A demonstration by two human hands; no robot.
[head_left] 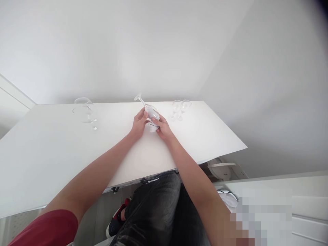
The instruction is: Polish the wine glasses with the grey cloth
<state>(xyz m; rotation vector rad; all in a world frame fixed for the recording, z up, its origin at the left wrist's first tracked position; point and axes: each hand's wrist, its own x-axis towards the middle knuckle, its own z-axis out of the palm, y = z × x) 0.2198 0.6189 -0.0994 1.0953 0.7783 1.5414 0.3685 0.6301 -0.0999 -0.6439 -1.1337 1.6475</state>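
Observation:
A clear wine glass point(150, 109) is held tilted above the white table point(51, 153), its foot pointing up and away toward the wall. My left hand point(139, 123) is closed round the bowl from the left. My right hand point(161, 128) grips the bowl from below and right, with a small white cloth point(153, 127) bunched between the fingers at the rim.
Two large clear glasses point(84, 111) stand at the table's far left. Two smaller stemmed glasses point(180, 108) stand right of my hands. White walls close in behind and to the right. Below the table edge are my dark trousers point(153, 212) and a white fixture point(221, 169).

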